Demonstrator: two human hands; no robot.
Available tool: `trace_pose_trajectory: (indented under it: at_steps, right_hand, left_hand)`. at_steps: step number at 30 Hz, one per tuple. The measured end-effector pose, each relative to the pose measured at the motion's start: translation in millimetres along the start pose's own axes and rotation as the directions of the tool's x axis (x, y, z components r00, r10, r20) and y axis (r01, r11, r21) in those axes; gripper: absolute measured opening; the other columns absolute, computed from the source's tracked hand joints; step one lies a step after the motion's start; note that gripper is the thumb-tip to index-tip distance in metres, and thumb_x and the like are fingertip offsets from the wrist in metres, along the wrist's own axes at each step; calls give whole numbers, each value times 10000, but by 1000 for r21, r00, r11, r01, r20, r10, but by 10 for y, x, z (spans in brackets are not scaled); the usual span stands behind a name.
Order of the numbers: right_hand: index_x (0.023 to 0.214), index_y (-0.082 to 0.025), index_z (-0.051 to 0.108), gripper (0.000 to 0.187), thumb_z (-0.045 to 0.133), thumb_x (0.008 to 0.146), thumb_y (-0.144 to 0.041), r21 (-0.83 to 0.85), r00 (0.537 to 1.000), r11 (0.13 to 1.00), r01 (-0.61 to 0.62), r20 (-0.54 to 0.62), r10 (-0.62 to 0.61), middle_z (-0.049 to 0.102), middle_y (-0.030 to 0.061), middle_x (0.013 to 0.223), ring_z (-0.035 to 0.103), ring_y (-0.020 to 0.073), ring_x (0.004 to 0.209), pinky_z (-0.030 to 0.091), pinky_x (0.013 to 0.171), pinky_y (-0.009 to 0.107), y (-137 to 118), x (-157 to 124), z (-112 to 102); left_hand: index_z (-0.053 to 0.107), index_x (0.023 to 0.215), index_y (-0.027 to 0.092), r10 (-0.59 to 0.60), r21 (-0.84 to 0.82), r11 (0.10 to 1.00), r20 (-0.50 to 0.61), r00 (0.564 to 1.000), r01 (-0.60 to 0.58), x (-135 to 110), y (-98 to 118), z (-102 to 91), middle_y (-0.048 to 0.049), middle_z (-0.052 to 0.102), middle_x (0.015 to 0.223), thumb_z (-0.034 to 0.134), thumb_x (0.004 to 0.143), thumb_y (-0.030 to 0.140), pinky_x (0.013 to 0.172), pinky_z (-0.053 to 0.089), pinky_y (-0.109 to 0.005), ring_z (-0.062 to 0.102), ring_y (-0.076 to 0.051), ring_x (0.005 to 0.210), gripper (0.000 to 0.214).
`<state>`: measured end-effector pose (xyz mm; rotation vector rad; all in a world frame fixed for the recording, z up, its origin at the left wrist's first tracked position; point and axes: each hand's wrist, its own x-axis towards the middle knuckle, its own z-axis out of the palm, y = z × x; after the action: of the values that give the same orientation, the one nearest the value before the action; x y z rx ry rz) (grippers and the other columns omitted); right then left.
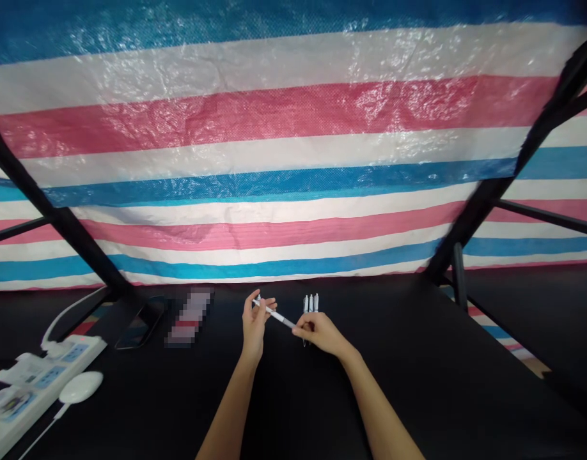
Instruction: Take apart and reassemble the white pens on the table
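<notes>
A white pen (277,315) is held between my two hands above the black table, slanting down from upper left to lower right. My left hand (256,322) is closed on its upper end, with the thumb against the barrel and some fingers stretched out behind. The thumb and fingers of my right hand (321,332) pinch the lower end, hiding the tip. Just behind my right hand, several white pens (311,303) lie side by side on the table, their near parts partly covered by that hand.
At left are a white power strip (75,353) with plugs and cables, a round white charger (81,387) and a dark phone (140,324). A blurred-out flat item (190,317) lies beside the phone. Black frame bars (502,176) flank the black table (293,409); a striped sheet (284,153) hangs behind.
</notes>
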<state>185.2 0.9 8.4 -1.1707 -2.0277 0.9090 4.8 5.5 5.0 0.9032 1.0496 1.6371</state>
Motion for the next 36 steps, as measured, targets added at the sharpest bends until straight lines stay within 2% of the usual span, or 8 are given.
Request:
trace_pose_trajectory:
  at_steps: [4,7,13,19,23,29,32,36]
  right_hand:
    - [612,-178,615,235,653,723,-381,-53,998,998,18,61,-15,440,-60,513,370,76,474,241,466,201,-152,-19,122]
    - [562,-174,583,276,640,732,-384,-63,997,997,47,65,-43,421,-68,489,352,70,462,236,468,205,-203,-22,171]
    - [534,-168,562,329,584,773,-392,29,992,999,42,119,-45,378,-68,472,317,67,452,227,453,203,-232,-30,199]
    - [686,-165,667,314,571,786,-447,197,983,980,9,179,-45,525,-23,563,414,93,511,311,483,204,-204,-43,130]
    - [765,-161,679,336,551,798,-470,253,996,967,-25,92,2,530,-14,583,431,102,535,326,505,209,-134,-21,12]
    - [698,-138,628,383,512,804,-488,247,984,968,-47,-153,87,497,-11,583,419,108,544,309,517,222,70,32,-131]
    - [674,-145,612,390,483,806,-488,188,956,977,-106,-252,152,468,-22,557,416,111,531,302,517,225,191,46,-173]
    - [638,-175,596,377,465,810,-483,22,926,981,-191,-328,187,473,-25,536,434,120,521,302,512,226,280,38,-218]
  left_hand:
    - [123,1403,281,-61,18,998,103,993,59,-66,47,55,-106,676,1026,639,747,434,689,545,-319,681,-151,680,848]
    - [18,1418,317,-81,2,997,175,981,82,-97,75,76,-124,657,1089,617,763,439,630,550,-295,678,-144,627,896]
    - [76,1424,311,-151,-25,986,261,954,163,-103,152,46,-105,682,1045,593,780,410,581,544,-285,677,-157,604,832]
    - [163,1401,276,-178,9,983,266,947,182,-90,166,29,-93,701,942,618,759,418,568,538,-284,680,-171,602,800]
    - [253,1337,256,-205,2,977,271,941,212,-82,151,33,-53,698,838,636,738,417,537,529,-272,667,-162,555,729]
    - [316,1300,234,-217,41,976,335,917,216,-102,153,36,-34,686,793,632,737,418,536,529,-278,655,-154,540,671]
    - [270,1353,243,-194,25,980,316,929,196,-104,154,39,-65,696,868,617,755,417,544,530,-277,653,-143,539,713]
    - [116,1422,299,-166,-23,984,273,948,179,-93,166,37,-91,694,966,624,762,404,584,541,-290,657,-134,559,840]
